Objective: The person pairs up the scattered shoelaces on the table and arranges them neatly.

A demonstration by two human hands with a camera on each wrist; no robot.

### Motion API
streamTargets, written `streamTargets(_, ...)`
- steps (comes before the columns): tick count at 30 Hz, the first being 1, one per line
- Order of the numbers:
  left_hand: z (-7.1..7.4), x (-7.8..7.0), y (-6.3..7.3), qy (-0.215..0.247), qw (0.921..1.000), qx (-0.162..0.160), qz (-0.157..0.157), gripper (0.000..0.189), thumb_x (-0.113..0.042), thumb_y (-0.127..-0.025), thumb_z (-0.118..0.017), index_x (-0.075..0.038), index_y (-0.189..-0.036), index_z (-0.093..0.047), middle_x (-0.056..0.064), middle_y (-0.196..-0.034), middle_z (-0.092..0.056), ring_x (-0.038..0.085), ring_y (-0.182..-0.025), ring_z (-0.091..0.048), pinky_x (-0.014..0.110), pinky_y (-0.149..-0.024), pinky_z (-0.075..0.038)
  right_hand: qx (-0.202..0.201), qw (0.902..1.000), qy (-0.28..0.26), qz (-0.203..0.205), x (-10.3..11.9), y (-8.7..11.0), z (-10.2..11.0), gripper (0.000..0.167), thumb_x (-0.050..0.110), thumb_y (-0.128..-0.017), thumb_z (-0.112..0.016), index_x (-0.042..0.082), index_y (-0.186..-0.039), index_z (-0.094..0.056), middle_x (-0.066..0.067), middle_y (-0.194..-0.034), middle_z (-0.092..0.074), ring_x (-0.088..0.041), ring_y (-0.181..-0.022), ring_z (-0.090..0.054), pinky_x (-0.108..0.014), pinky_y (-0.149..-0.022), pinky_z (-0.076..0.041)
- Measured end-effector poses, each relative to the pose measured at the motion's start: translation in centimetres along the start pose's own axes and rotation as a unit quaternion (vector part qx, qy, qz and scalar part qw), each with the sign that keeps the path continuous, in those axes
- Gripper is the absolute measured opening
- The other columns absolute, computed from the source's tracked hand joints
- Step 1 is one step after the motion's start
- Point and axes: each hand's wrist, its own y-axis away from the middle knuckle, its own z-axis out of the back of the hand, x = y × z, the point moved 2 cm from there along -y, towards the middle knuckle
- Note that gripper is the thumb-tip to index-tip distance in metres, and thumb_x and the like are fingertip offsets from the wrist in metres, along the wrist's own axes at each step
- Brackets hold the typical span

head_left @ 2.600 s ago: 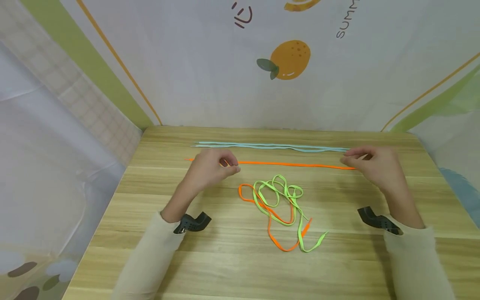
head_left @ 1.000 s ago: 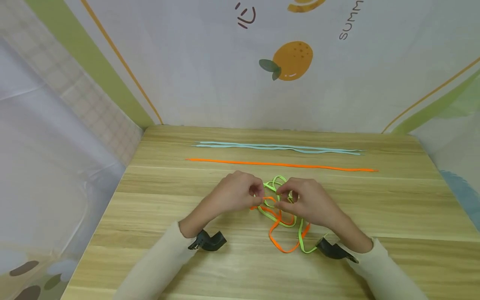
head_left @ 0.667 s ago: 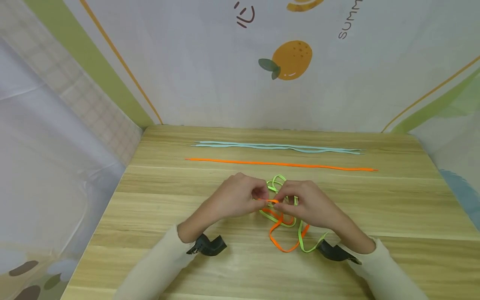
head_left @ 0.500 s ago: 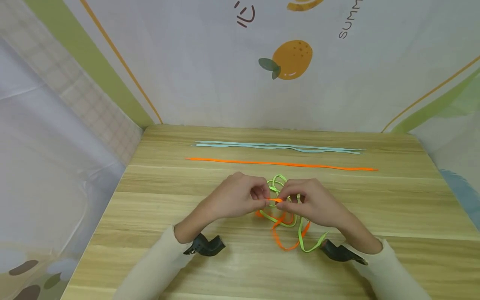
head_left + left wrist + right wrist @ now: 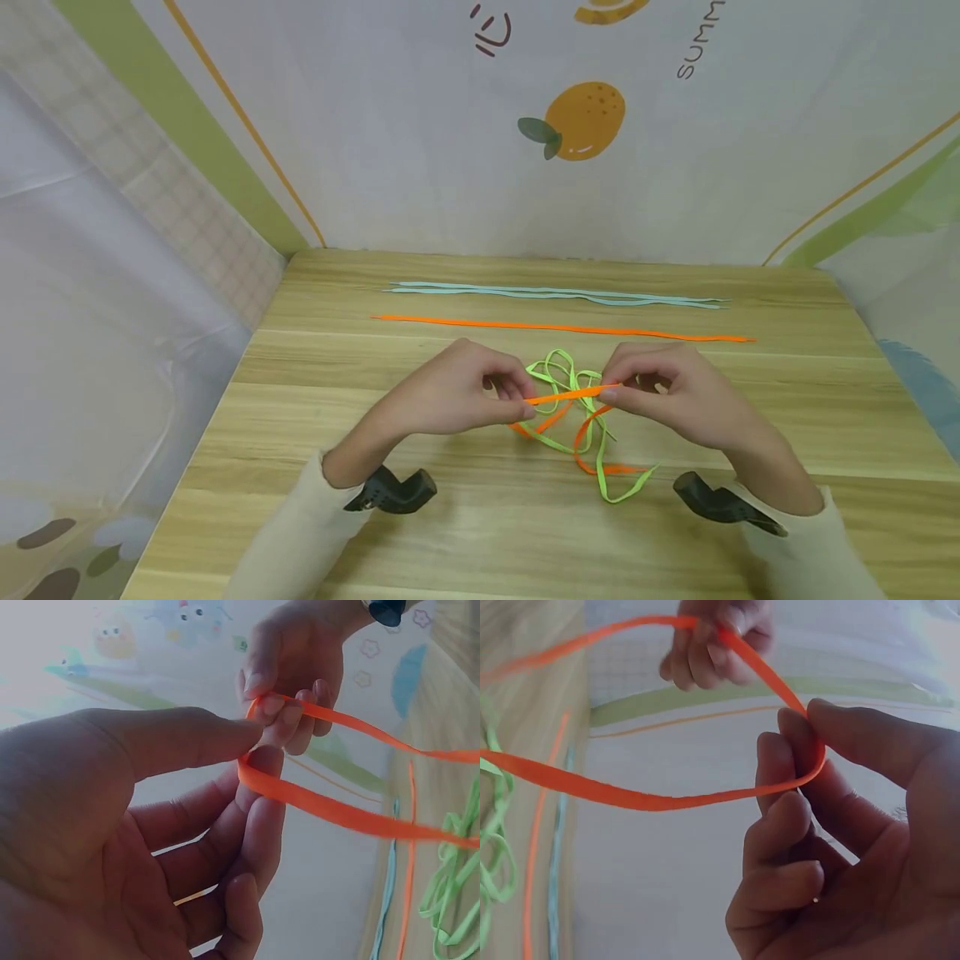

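An orange shoelace (image 5: 566, 395) is stretched between my two hands, above the tangle on the table. My left hand (image 5: 461, 392) pinches it between thumb and forefinger, as the left wrist view shows with the lace (image 5: 337, 812) trailing off to the right. My right hand (image 5: 682, 392) pinches the same lace a short way along; in the right wrist view the lace (image 5: 637, 799) bends round the fingertip. Its slack ends hang down over a loose heap of lime-green shoelace (image 5: 558, 367), which lies in loops beneath both hands.
Farther back, another orange shoelace (image 5: 525, 326) lies straight across the wooden table (image 5: 315, 533). Behind it run light-blue shoelaces (image 5: 540, 292), side by side. A printed white cloth (image 5: 420, 167) hangs at the table's back edge.
Both hands came in from the straight orange lace to the tangle and took hold of the second orange lace. Since then my right hand has moved right, widening the stretch between them.
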Motion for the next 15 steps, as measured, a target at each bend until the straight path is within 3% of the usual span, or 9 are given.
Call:
streamTargets(7,1.0,-1.2,1.1,0.004,0.9998,-0.002,-0.019,0.003,-0.016,-0.099,-0.081,-0.016,-0.1,-0.083,-0.014,-0.087,-0.073,0.007,-0.085,-0.07,0.033,-0.081,-0.058,-0.025,0.999,-0.033,0.019,1.2,1.1,1.9,0.03,-0.019,-0.095,-0.07,0.01,-0.091,-0.076,-0.002,-0.084,-0.065,-0.018,-0.081,-0.056,-0.032,-0.066,-0.045)
streamTargets(15,2.5,-1.7,2.2,0.005,0.999,-0.032,-0.031,0.007,-0.015,-0.1,-0.08,-0.019,-0.098,-0.085,-0.014,-0.088,-0.075,0.011,-0.084,-0.069,0.032,-0.077,-0.055,-0.032,0.9881,-0.106,0.107,1.1,2.1,3.7,0.043,-0.037,-0.085,-0.059,0.002,-0.097,-0.075,-0.008,-0.087,-0.065,-0.02,-0.088,-0.057,-0.031,-0.069,-0.043)
